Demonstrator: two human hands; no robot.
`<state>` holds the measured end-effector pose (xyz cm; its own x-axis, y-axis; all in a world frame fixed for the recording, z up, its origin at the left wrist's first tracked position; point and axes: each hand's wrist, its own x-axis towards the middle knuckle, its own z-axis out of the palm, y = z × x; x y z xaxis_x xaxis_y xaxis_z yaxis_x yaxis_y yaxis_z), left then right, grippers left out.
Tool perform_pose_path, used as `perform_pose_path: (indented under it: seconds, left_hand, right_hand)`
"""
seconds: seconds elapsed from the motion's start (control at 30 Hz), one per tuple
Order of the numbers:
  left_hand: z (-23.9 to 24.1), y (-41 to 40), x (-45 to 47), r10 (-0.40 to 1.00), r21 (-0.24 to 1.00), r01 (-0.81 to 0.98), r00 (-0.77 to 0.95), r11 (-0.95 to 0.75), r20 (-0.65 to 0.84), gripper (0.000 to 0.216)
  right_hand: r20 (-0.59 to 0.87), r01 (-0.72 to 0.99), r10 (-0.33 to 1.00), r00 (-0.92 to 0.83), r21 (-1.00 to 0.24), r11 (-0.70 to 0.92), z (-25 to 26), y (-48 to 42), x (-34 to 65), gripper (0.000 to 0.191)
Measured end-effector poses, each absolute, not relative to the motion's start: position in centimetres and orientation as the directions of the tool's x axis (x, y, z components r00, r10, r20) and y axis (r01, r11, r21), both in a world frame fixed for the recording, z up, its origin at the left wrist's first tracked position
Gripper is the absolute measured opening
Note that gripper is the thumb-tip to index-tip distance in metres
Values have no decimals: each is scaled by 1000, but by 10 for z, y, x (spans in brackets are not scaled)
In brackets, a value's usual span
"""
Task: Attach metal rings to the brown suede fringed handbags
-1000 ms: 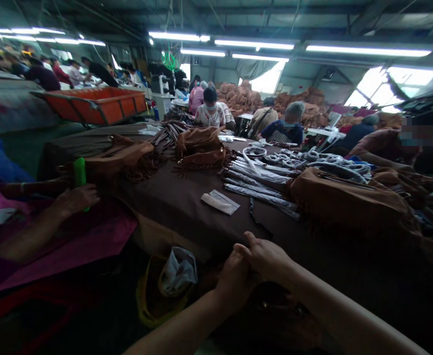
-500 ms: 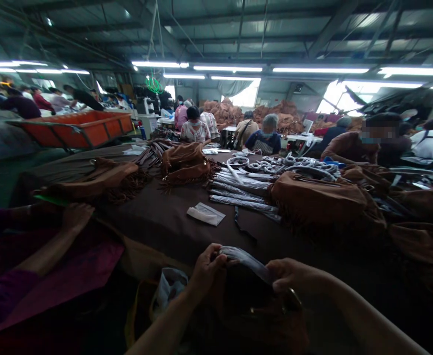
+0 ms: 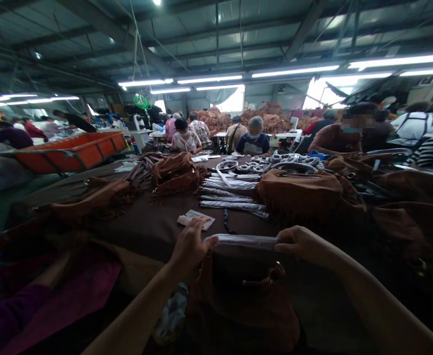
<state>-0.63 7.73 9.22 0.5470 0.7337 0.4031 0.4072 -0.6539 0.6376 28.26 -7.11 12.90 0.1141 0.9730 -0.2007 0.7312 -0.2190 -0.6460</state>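
My left hand (image 3: 191, 242) pinches the left end of a plastic-wrapped strap (image 3: 246, 241), and my right hand (image 3: 302, 243) grips its right end. The strap is stretched level between them, just above a brown suede bag (image 3: 243, 305) with a metal ring that sits in front of me. Both hands hover over the near edge of the dark brown table (image 3: 157, 229).
A small white packet (image 3: 197, 218) lies just beyond my left hand. Several wrapped straps (image 3: 231, 196) and brown fringed bags (image 3: 297, 190) cover the table. A co-worker's sleeve (image 3: 35, 296) is at left. An orange cart (image 3: 72, 150) stands behind; seated people work at the far end.
My hands lifted the wrapped strap higher and pulled it out straight and level between them. The view tilted up, and the co-worker's hand at left dropped out of sight.
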Motion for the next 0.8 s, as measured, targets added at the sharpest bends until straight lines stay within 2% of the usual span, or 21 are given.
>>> perform_pose_path:
  seconds: [0.03, 0.1, 0.2, 0.3, 0.4, 0.5, 0.6, 0.67, 0.73, 0.8]
  left_hand:
    - [108, 69, 9, 653, 572, 365, 612, -734, 447, 45]
    - [133, 51, 42, 492, 490, 258, 751, -833, 441, 47]
    - [151, 36, 79, 362, 485, 211, 900, -849, 243, 37]
    - [150, 43, 88, 402, 565, 271, 908, -779, 120, 32]
    - [140, 56, 84, 459, 620, 289, 879, -730, 130, 32]
    - [135, 62, 80, 449, 633, 301, 890, -713, 83, 32]
    - [144, 54, 83, 462, 546, 350, 884, -761, 78, 29]
    - [157, 42, 90, 477, 453, 344, 852, -822, 218, 31]
    - [171, 30, 101, 413, 398, 271, 848, -876, 333, 37]
    - [179, 22, 112, 341, 427, 212, 906, -879, 252, 32]
  right_hand:
    - [-158, 767, 981, 114, -614, -188, 137, -70, 275, 30]
    - [-55, 808, 994, 93, -579, -108, 151, -71, 261, 28]
    - [65, 817, 993, 94, -575, -39, 163, -80, 259, 33]
    - [34, 721, 985, 172, -686, -102, 154, -98, 283, 45]
    - [-40, 448, 949, 313, -875, -184, 127, -112, 307, 55]
    - [-50, 296, 921, 387, -939, -175, 101, -114, 310, 59]
    - [-26, 278, 912, 408, -949, -151, 93, -110, 297, 56]
    - [-16, 273, 914, 405, -952, -138, 100, -106, 285, 55]
    - [19, 280, 925, 379, -955, -96, 112, -103, 274, 54]
    - [78, 298, 930, 360, -954, -36, 122, -101, 266, 53]
